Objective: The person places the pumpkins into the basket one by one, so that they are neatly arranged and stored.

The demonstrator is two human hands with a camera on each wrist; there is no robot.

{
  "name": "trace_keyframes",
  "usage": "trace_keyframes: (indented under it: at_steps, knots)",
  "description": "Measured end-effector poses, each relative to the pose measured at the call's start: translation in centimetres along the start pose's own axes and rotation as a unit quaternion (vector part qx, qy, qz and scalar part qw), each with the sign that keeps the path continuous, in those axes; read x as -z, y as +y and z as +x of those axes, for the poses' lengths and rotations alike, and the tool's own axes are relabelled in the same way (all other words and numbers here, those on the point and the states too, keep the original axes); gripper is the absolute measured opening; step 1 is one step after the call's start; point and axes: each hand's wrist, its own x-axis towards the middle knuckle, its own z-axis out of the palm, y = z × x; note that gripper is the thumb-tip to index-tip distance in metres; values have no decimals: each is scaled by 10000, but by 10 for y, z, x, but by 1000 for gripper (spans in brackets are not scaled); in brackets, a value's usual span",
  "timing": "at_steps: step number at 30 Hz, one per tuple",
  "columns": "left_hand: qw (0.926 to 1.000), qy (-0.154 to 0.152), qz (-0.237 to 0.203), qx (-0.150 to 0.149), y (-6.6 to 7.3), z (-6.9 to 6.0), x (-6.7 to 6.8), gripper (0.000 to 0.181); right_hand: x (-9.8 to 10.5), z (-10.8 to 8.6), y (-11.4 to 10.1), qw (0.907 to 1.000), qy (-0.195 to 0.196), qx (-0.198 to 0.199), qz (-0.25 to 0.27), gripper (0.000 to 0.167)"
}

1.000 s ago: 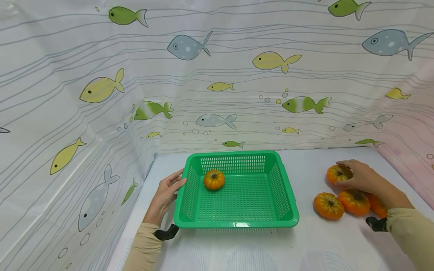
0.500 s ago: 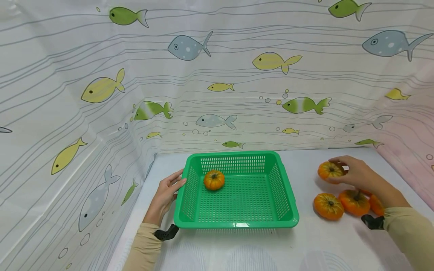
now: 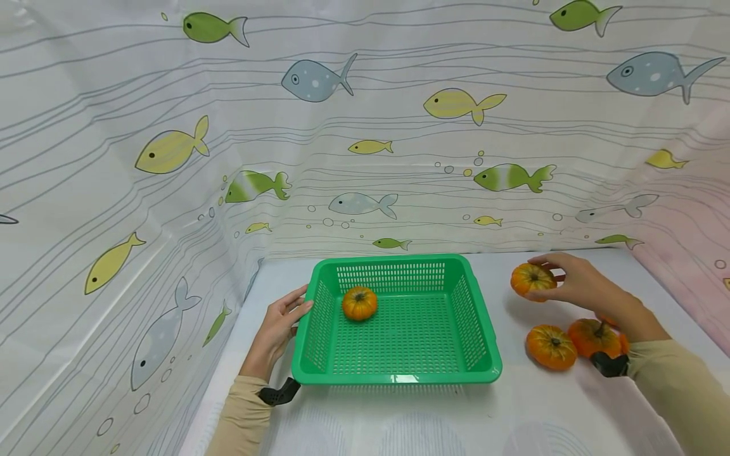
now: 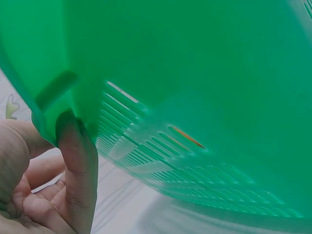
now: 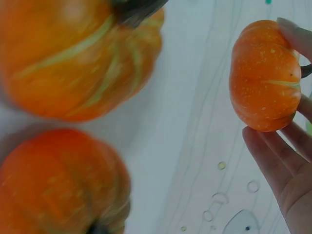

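Note:
A green plastic basket (image 3: pixel 399 378) with slotted walls stands mid-table, and one small orange pumpkin (image 3: pixel 360 303) sits in its back left part. My left hand (image 3: pixel 277 326) grips the basket's left rim; in the left wrist view its fingers (image 4: pixel 80 170) curl over the edge. Above the table, right of the basket, my right hand (image 3: pixel 576 285) holds another small pumpkin (image 3: pixel 531 281) between thumb and fingers. The right wrist view shows this held pumpkin (image 5: pixel 265 75) off the surface, its stem facing the palm.
On the table nearer the front right lie a pumpkin (image 3: pixel 551 347) and a second pumpkin (image 3: pixel 595 337) beside it. Another is partly hidden behind the right wrist. A fish-patterned sheet (image 3: pixel 371 171) hangs along the back and sides.
My right hand has lifted the pumpkin from beside the others and carried it left toward the basket. My left hand and the basket have stayed in place.

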Motion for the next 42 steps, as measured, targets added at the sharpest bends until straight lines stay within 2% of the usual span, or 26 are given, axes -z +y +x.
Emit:
trace_keyframes:
  at_steps: [21,26,33,42]
  knots:
    - [10000,0,70,-44,0,-1,0,62,1,27,-57,9957,219,888,171,72]
    - [9999,-63,38,-111,2,-2,0,63,0,32,-68,9945,172,1010,208,71]
    - [10000,-11,-54,-15,1,0,-1,60,-3,39,-81,9925,73,1189,291,70]
    - [10000,3,46,7,0,1,1,61,-6,52,-98,9903,-145,1300,469,71]
